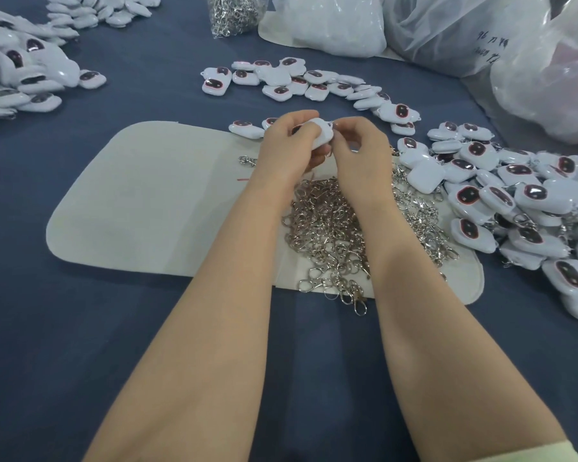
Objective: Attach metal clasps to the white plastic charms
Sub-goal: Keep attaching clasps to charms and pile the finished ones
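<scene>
Toward the left edge of the blue surface (80, 328) lies a heap of white charms (20, 75), with a second heap (97, 10) behind it near the far left corner. The near left stretch of the surface lies bare. A pale mat (131, 201) sits in the middle, its left half uncovered and its rounded near edge well clear of the forearms. Above the mat's far edge, the left hand (287, 145) curls its fingers round a single white charm (321, 135), held off the surface. The right hand (361, 148) meets it, fingertips pinched at the charm's upper right corner, where a glint of metal shows; what exactly they pinch is too small to tell. Under both wrists a loose pile of metal clasps (331, 228) covers the mat's right half and spills just over its near edge. Behind the hands a curved row of charms (297, 81) runs across, and beyond it stands a clear bag of clasps (234, 13). Along the right edge a thick heap of charms with clasps fitted (514, 201) crowds against the mat, and bulky plastic bags (481, 28) fill the far right corner.
</scene>
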`<state>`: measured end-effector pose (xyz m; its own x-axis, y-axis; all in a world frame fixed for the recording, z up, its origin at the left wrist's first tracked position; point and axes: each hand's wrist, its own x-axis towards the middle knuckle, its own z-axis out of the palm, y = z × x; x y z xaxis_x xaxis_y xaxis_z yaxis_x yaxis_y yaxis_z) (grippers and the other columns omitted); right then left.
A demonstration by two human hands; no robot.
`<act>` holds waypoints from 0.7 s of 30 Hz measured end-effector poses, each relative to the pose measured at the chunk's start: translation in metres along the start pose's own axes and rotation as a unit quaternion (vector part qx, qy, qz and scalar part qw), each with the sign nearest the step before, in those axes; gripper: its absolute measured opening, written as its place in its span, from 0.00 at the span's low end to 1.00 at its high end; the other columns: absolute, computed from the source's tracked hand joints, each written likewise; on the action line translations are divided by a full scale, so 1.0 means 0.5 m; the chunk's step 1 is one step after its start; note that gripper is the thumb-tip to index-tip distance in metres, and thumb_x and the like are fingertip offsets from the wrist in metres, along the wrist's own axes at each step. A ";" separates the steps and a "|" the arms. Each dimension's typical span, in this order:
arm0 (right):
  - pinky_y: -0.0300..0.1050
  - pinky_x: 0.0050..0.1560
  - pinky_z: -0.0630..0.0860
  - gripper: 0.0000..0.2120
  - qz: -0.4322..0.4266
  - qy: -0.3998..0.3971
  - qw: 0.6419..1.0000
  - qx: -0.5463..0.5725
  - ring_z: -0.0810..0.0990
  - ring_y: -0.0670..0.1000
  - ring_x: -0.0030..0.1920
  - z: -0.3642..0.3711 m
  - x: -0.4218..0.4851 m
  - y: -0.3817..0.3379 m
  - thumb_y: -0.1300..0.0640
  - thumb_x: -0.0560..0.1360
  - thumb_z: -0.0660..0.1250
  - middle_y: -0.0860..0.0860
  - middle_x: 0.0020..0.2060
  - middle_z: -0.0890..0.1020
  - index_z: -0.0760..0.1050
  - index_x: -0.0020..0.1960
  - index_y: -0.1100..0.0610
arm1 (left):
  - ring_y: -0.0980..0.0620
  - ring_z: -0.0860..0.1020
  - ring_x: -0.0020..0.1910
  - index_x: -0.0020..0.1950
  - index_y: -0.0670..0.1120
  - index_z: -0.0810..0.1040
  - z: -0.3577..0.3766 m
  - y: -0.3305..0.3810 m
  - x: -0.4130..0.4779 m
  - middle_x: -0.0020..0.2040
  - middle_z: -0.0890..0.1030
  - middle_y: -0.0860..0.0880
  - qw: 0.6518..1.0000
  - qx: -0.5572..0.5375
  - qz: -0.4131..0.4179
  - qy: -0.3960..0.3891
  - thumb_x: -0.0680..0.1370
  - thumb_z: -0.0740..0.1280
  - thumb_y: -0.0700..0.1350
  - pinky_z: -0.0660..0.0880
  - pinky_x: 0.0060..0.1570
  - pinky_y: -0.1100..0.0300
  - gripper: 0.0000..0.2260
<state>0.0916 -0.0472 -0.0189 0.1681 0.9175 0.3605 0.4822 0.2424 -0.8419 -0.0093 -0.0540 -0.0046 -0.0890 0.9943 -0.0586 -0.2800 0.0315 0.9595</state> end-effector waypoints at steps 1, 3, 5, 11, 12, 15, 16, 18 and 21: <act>0.32 0.51 0.73 0.05 0.002 0.006 1.000 0.017 0.77 0.43 0.46 0.000 0.000 -0.003 0.61 0.77 0.64 0.44 0.43 0.79 0.76 0.49 0.53 | 0.57 0.77 0.31 0.55 0.44 0.74 0.000 0.000 0.001 0.43 0.79 0.46 0.999 -0.028 -0.018 0.002 0.78 0.59 0.36 0.75 0.34 0.66 0.09; 0.40 0.53 0.76 0.05 0.004 0.017 0.999 0.047 0.78 0.46 0.46 0.002 -0.001 -0.007 0.62 0.77 0.63 0.45 0.41 0.79 0.75 0.47 0.53 | 0.57 0.77 0.31 0.52 0.44 0.74 -0.002 0.000 0.001 0.41 0.79 0.46 0.997 -0.070 -0.044 0.006 0.78 0.59 0.35 0.76 0.34 0.65 0.07; 0.43 0.53 0.76 0.06 0.005 0.026 0.998 0.063 0.79 0.47 0.46 0.004 -0.003 -0.011 0.63 0.77 0.63 0.45 0.41 0.80 0.75 0.47 0.53 | 0.57 0.77 0.30 0.46 0.42 0.74 -0.003 0.002 0.000 0.37 0.79 0.47 0.993 -0.101 -0.057 0.001 0.78 0.59 0.35 0.76 0.33 0.65 0.06; 0.36 0.50 0.75 0.06 -0.010 0.056 0.997 0.056 0.78 0.46 0.44 0.008 -0.006 -0.012 0.64 0.76 0.64 0.46 0.41 0.80 0.73 0.47 0.54 | 0.57 0.77 0.27 0.45 0.40 0.74 -0.006 0.005 0.000 0.35 0.78 0.46 0.986 -0.138 -0.097 0.007 0.79 0.61 0.35 0.76 0.31 0.66 0.05; 0.32 0.48 0.74 0.06 -0.018 0.058 0.997 0.043 0.77 0.44 0.42 0.008 -0.007 -0.012 0.64 0.76 0.63 0.46 0.41 0.80 0.75 0.47 0.55 | 0.56 0.77 0.28 0.45 0.40 0.74 -0.006 0.004 -0.001 0.36 0.78 0.45 0.985 -0.141 -0.099 0.007 0.79 0.61 0.35 0.77 0.31 0.66 0.04; 0.29 0.45 0.70 0.05 -0.042 0.071 0.997 0.002 0.76 0.43 0.41 0.008 -0.009 -0.011 0.65 0.76 0.63 0.46 0.40 0.79 0.77 0.49 0.59 | 0.55 0.77 0.30 0.46 0.42 0.73 -0.007 0.002 -0.002 0.37 0.78 0.45 0.984 -0.146 -0.099 0.008 0.79 0.62 0.36 0.77 0.33 0.66 0.03; 0.30 0.45 0.71 0.05 -0.049 0.073 0.996 -0.012 0.76 0.44 0.42 0.008 -0.009 -0.012 0.65 0.76 0.62 0.47 0.40 0.79 0.77 0.49 0.60 | 0.55 0.77 0.31 0.47 0.42 0.72 -0.007 0.002 -0.003 0.38 0.78 0.45 0.985 -0.142 -0.097 0.012 0.79 0.62 0.36 0.78 0.34 0.66 0.02; 0.35 0.47 0.72 0.06 -0.057 0.068 0.995 -0.037 0.76 0.46 0.42 0.007 -0.008 -0.012 0.65 0.76 0.61 0.48 0.40 0.79 0.77 0.49 0.60 | 0.54 0.77 0.32 0.50 0.42 0.72 -0.008 0.001 -0.002 0.41 0.79 0.44 0.988 -0.123 -0.085 0.023 0.79 0.62 0.36 0.77 0.34 0.65 0.03; 0.39 0.47 0.72 0.07 -0.067 0.060 0.994 -0.067 0.76 0.47 0.43 0.005 -0.005 -0.012 0.64 0.76 0.61 0.50 0.41 0.80 0.77 0.49 0.61 | 0.53 0.77 0.32 0.53 0.45 0.73 -0.009 -0.002 0.000 0.46 0.79 0.43 0.997 -0.057 -0.033 0.043 0.78 0.63 0.35 0.76 0.38 0.62 0.07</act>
<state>0.0864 -0.0503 -0.0159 0.1927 0.8340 0.5171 0.6156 0.3077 -0.7255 -0.0132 -0.0546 -0.0067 -0.1465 0.9779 -0.1495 -0.3938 0.0810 0.9156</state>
